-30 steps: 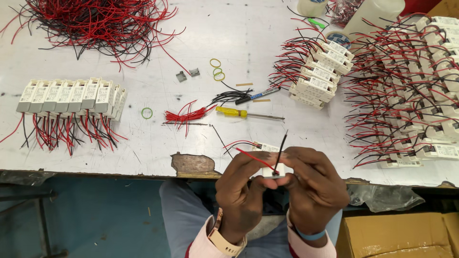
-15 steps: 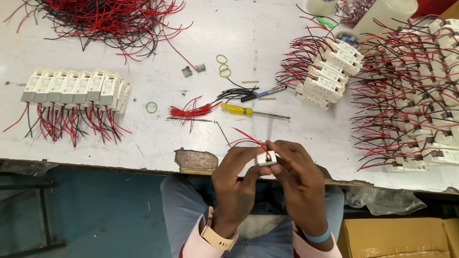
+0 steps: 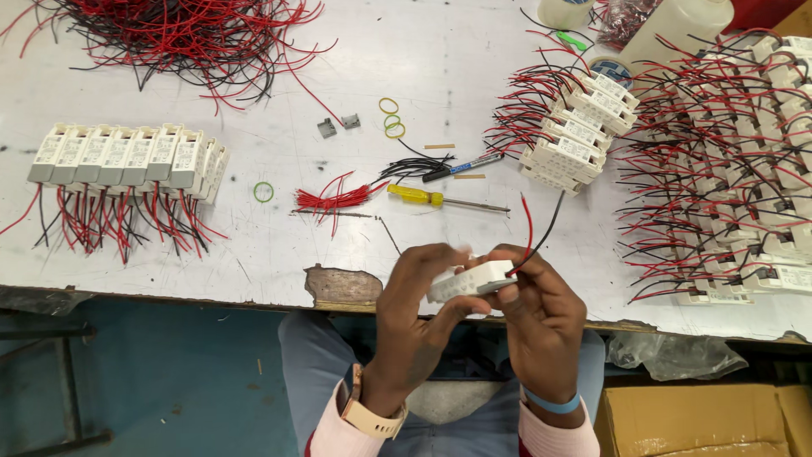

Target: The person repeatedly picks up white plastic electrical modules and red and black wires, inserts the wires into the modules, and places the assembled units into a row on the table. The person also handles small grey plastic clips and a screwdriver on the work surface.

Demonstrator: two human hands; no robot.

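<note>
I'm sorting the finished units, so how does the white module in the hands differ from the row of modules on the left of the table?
The white module is single and held above the table edge by both hands, left hand and right hand; the row of modules rests packed side by side on the table. The held one shows one red and one black wire; the row trails many. Both are white boxes with red and black wires.

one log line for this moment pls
left hand: holds white module | right hand: holds same module | wires: red, black, sticking up | screwdriver: on table
</note>
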